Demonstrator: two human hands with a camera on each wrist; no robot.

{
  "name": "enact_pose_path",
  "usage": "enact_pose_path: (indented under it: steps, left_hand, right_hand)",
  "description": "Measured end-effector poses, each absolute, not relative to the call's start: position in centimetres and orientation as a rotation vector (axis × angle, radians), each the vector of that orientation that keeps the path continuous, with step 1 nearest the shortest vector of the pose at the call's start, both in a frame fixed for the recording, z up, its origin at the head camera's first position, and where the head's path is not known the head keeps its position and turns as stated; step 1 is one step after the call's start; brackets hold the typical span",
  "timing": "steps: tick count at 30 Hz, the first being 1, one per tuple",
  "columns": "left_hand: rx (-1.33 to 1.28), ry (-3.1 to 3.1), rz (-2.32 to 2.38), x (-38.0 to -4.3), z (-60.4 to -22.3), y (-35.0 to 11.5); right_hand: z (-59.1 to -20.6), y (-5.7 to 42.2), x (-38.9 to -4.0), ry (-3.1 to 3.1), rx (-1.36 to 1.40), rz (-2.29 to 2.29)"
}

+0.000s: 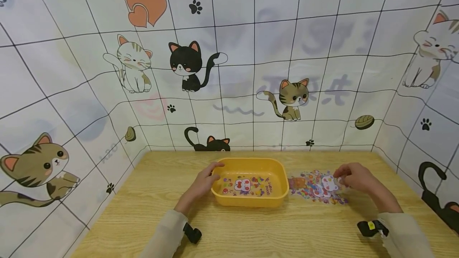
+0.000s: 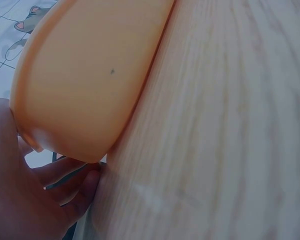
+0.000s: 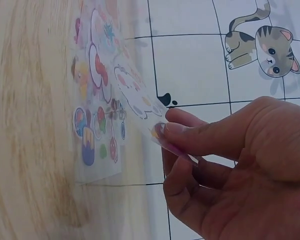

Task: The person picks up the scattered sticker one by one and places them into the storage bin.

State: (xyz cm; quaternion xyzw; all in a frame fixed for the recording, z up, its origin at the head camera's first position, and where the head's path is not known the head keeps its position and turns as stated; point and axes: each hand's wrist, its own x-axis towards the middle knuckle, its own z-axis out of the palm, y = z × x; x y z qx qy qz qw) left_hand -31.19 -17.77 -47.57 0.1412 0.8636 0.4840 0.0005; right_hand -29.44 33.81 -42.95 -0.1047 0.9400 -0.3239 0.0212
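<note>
A yellow plastic basin (image 1: 251, 201) stands on the table, stickers (image 1: 242, 185) of a white cartoon animal and small shapes on its inside bottom. My left hand (image 1: 203, 179) grips the basin at its left end, with the thumb at the rim and the fingers round the outside in the left wrist view. To the right of the basin lies a clear sticker sheet (image 1: 315, 188) crowded with colourful cartoon stickers. Between thumb and fingers, my right hand (image 3: 215, 150) pinches a corner of the sheet. That part lifts and bends off the table in the right wrist view.
The wood-grain table (image 1: 251, 230) reaches back to a wall covering (image 1: 236, 71) printed with cats and grid lines, which also closes in both sides. Each wrist wears a black strap with a small camera (image 1: 192, 233).
</note>
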Motion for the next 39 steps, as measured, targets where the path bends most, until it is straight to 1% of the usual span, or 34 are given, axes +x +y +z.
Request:
enact_pose_path:
  steps: [8,17,39]
  left_hand:
    - [0.430,2.701,1.562,-31.6,-47.9,-17.7]
    - [0.442,2.697,1.556,-31.4,-47.7,-17.6]
    - [0.410,2.693,1.560,-31.3,-47.8,-17.7]
  right_hand:
    - [-42.2,33.7,-29.1,3.014,-0.310,-0.961]
    - [-41.2,33.6,-28.8,2.976,-0.252,-0.992]
    - [-39.2,33.0,-27.7,3.078,-0.324,-0.995]
